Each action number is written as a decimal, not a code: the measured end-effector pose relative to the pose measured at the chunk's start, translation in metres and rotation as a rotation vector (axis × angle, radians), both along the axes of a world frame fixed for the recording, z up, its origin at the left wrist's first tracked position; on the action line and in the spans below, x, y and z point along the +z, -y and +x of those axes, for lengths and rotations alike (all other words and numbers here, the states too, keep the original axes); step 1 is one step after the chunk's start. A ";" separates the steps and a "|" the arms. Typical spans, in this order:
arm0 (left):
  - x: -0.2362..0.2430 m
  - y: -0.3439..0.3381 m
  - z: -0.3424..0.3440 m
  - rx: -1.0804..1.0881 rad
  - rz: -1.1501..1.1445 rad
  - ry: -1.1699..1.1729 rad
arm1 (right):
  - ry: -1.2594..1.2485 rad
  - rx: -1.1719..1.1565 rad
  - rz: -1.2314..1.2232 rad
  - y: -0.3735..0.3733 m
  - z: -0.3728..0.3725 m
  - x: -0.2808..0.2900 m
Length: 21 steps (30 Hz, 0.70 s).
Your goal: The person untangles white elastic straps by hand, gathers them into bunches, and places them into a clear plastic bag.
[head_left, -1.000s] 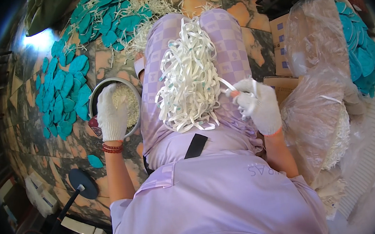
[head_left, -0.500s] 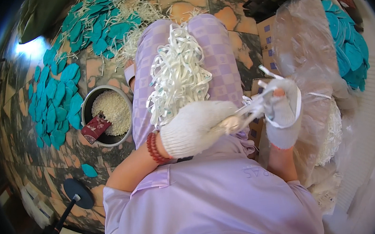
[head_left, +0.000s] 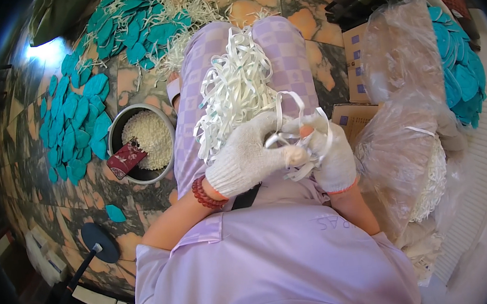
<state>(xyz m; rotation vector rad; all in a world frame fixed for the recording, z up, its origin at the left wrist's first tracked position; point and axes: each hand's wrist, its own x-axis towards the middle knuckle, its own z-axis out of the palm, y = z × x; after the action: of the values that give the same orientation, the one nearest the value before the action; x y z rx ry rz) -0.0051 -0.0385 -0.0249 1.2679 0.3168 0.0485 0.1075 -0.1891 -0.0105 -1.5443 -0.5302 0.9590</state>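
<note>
A white knitted glove covers my left hand [head_left: 239, 163], its fingers bent round the end of a small bunch of white fabric straps [head_left: 300, 173]. My right hand [head_left: 338, 165], gloved too with the thumb tip bare, pinches the same straps close beside it. One strap loops up above the fingers. Just beyond the left hand, a tangled heap of white straps [head_left: 236, 73] lies along my lap, with small teal bits among them. The gloves hide how the straps run inside my fingers.
On the marble floor at left are teal oval fabric pieces [head_left: 76, 124] and a pot [head_left: 170, 159] of white beads with a dark red patterned packet. At right stand cardboard boxes [head_left: 356, 53], a clear plastic bag [head_left: 398, 49] and another teal stack [head_left: 459, 67].
My right hand has come left and inward to meet my left hand over my lap. The straps stretched between them now hang slack in loops.
</note>
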 end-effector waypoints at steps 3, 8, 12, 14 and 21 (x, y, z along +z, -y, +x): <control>-0.012 0.004 0.002 0.012 0.160 -0.112 | -0.248 -0.077 -0.086 0.006 -0.001 -0.002; -0.009 0.002 0.000 -0.124 0.090 -0.202 | -0.688 -0.262 0.130 0.011 -0.001 -0.007; -0.016 -0.004 -0.021 -0.080 0.052 -0.180 | -0.681 -0.345 0.500 0.029 0.035 0.006; -0.028 -0.016 -0.042 -0.097 0.068 -0.165 | -0.139 -0.408 0.441 0.071 0.074 0.015; -0.006 -0.049 -0.084 0.436 0.005 -0.299 | 1.088 -1.158 -0.118 0.187 0.123 0.105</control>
<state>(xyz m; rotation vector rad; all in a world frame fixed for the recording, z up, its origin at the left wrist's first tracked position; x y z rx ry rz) -0.0895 0.0106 -0.0312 1.1914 0.8487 0.2328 0.2305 -0.3765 0.0944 -1.9855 -0.1924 -0.8004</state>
